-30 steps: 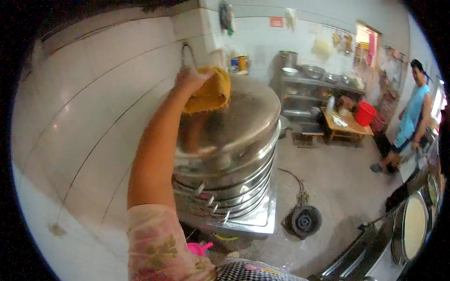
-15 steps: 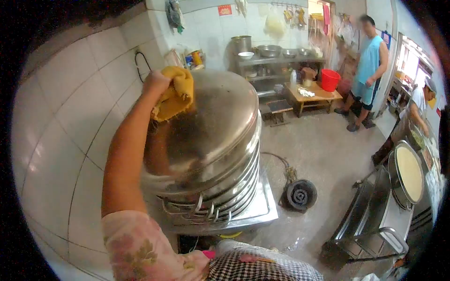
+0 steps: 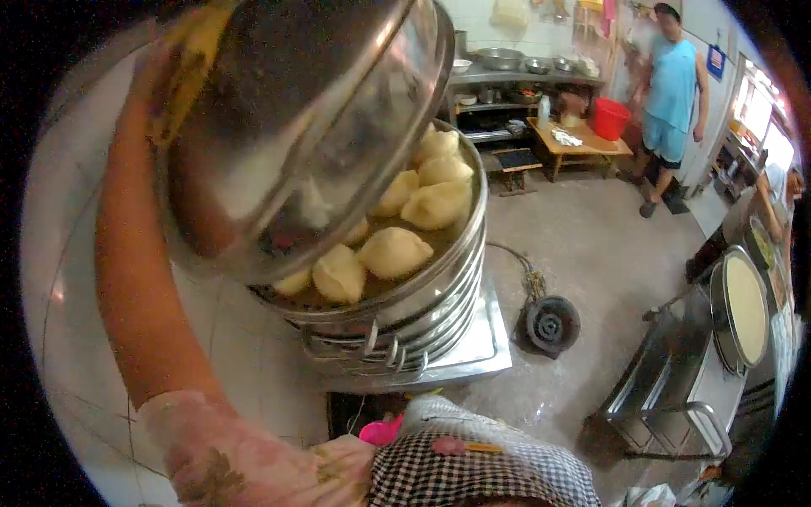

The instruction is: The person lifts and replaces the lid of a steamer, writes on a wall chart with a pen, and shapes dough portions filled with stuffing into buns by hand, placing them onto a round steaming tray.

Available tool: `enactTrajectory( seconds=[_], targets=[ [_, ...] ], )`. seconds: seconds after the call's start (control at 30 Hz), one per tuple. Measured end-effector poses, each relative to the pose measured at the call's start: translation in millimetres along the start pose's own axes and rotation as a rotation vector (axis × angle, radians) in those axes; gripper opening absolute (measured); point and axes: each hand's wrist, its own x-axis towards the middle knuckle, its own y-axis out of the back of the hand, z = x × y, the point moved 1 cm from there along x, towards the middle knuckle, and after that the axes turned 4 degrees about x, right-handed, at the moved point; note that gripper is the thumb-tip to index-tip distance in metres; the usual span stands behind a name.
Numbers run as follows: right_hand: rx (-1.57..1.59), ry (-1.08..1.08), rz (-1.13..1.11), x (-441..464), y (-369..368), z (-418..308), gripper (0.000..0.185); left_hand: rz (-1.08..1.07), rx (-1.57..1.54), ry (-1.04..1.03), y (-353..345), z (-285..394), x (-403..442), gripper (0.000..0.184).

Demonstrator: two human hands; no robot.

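Observation:
My left hand [image 3: 152, 74] is up at the top left, blurred, closed on a yellow cloth [image 3: 196, 52] at the top of a large steel steamer lid [image 3: 283, 110]. The lid hangs tilted, its right side raised off the stacked steamer [image 3: 439, 313]. Pale, pleated buns [image 3: 395, 253] sit in the top tier, several of them showing; the lid hides the others. Side handles stick out from the tiers below. My right hand is out of view.
The steamer stands on a metal stove top [image 3: 486, 338]. A round black burner [image 3: 552, 324] with a hose lies on the floor. At right is a metal cart [image 3: 667, 389] beside a round tray of pale dough-like food [image 3: 746, 310]. Two people stand farther off, by a low table [image 3: 583, 145].
My left hand has raised and tilted the lid up and to the left, exposing the buns. The person in blue has turned and lowered their arms.

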Motion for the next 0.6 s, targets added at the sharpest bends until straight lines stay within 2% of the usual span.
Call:
enactTrajectory(
  seconds=[0.27, 0.6],
  targets=[
    [-0.061, 0.07, -0.072, 47, 3, -41, 0.042, 0.092, 0.016, 0.008, 68, -7, -7, 0.049],
    [-0.094, 0.103, -0.124, 74, 2, -79, 0.044, 0.12, 0.04, 0.043, 93, -22, -7, 0.049]
  ],
)
